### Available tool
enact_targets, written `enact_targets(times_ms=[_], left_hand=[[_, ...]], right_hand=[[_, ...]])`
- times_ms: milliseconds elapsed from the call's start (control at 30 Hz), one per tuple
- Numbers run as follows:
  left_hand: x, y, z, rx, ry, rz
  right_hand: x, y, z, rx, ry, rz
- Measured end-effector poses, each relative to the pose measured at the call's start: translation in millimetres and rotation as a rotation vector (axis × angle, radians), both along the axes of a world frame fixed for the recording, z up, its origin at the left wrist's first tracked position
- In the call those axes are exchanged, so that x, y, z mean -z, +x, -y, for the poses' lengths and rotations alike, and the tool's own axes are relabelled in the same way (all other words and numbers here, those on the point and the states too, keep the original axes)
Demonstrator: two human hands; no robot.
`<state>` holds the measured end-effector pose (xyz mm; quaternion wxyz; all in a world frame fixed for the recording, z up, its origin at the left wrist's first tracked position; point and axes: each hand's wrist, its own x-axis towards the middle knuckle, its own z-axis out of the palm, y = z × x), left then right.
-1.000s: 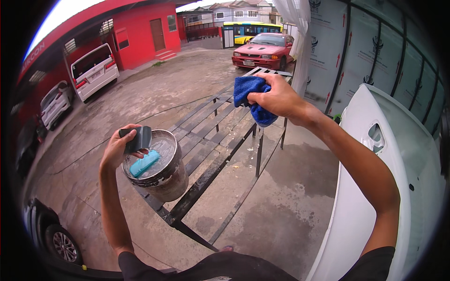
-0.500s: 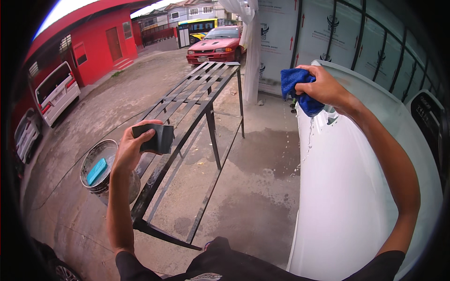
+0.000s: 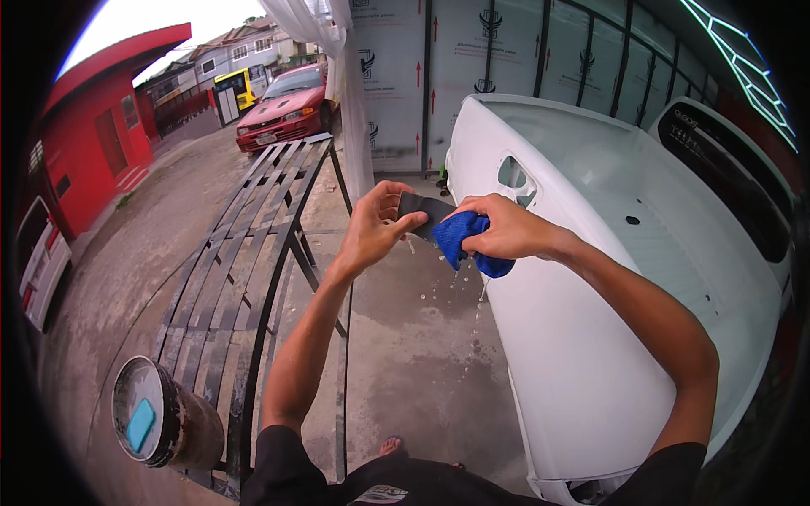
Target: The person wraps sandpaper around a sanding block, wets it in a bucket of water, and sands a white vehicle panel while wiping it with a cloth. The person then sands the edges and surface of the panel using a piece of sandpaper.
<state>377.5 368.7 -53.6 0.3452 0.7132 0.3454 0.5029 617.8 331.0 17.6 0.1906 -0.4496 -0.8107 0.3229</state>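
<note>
My left hand (image 3: 371, 226) pinches a dark grey piece of sandpaper (image 3: 419, 211) between thumb and fingers. My right hand (image 3: 510, 229) squeezes a wet blue cloth (image 3: 458, 234) up against the sandpaper's right end. Water drips from the cloth toward the ground. Both hands are in front of me, over the gap between a black metal rack and the white side panel (image 3: 582, 337) of a pickup bed. An opening (image 3: 513, 173) shows in the panel's far part, beyond my right hand.
On the left the slatted black metal rack (image 3: 221, 347) runs away from me. Beside its near end is a stained bucket (image 3: 196, 426) with a turquoise block (image 3: 141, 424) on top. A red car (image 3: 283, 110) is parked beyond the rack, near a hanging white curtain (image 3: 359, 126). Wet concrete (image 3: 405, 337) lies below.
My hands have come together: the left moved right with the sandpaper, the right moved left and lower with the cloth, which now meets it. My view has turned right, showing more pickup bed.
</note>
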Motion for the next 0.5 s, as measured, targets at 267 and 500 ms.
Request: enact_targets(times_ms=[267,500], left_hand=[[68.8,-26.8,-39.2,0.226,-0.334,0.485],[117.8,-6.5,-49.4,0.713,-0.701,0.920]], right_hand=[[28.4,-10.2,-15.4,0.005,0.846,0.636],[57.9,0.0,-29.7,-0.130,1.116,0.942]])
